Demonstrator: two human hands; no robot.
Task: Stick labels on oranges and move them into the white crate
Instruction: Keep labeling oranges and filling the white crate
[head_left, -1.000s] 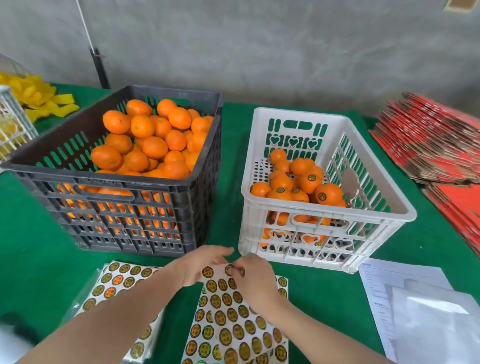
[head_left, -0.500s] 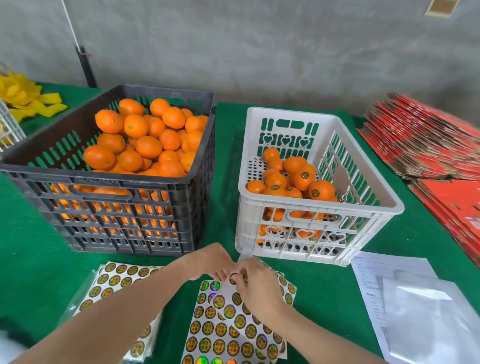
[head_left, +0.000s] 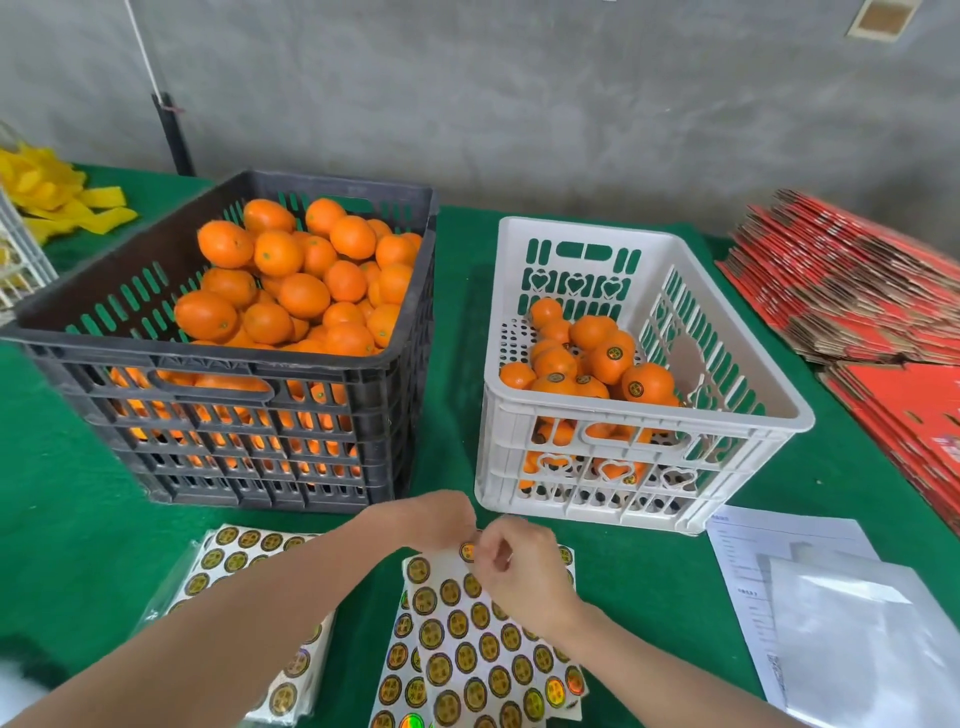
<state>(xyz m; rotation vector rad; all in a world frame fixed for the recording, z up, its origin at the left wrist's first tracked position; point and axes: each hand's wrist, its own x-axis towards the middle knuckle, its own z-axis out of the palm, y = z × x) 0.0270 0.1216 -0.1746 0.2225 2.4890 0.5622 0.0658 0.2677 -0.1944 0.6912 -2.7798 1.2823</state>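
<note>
A dark grey crate at the left holds a heap of unlabelled oranges. To its right the white crate holds several oranges with round labels. In front of both, a sheet of round gold labels lies on the green cloth. My left hand holds the sheet's far edge. My right hand pinches a label at the sheet's top edge, next to my left fingers.
A second bagged label sheet lies at the lower left. White papers and a clear bag lie at the lower right. Red flat cartons are stacked at the right. Yellow strips and a white basket sit far left.
The sheet's top edge has lifted and shifted slightly, and both hands stay pinched together at it. The view has tilted a little.
</note>
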